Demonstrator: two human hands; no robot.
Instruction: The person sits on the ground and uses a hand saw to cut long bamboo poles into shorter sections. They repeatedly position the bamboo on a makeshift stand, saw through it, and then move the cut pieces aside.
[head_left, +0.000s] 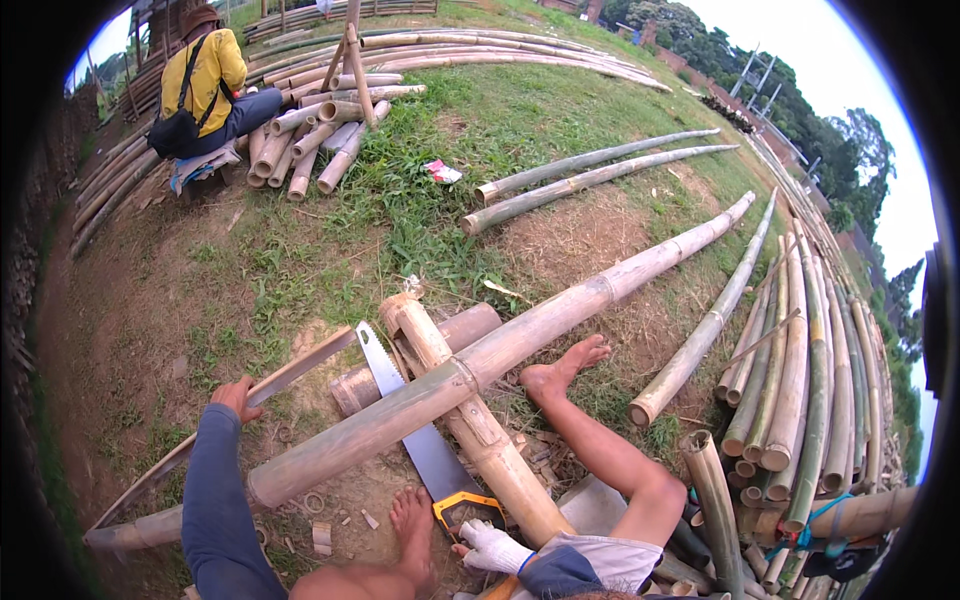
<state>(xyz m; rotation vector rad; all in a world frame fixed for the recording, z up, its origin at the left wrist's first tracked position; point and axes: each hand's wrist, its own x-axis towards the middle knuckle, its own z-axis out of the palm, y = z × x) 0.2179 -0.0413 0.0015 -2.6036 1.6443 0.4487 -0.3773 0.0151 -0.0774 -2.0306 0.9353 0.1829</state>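
Note:
My bare left hand is closed around a long, flat bamboo slat, which slants beside the near end of a thick bamboo pole. My right hand, in a white glove, is closed at the yellow-and-black handle of a handsaw; the glove partly covers the grip. The saw's blade passes beneath the pole, and its tip shows on the far side. Under the pole lie a slanting bamboo piece and a shorter crosswise bamboo log, which prop it up.
My bare feet rest on either side of the support. Bamboo offcuts litter the dirt. Stacked poles stand at right, and two more poles lie on the grass. A person in a yellow top sits beside another bamboo pile.

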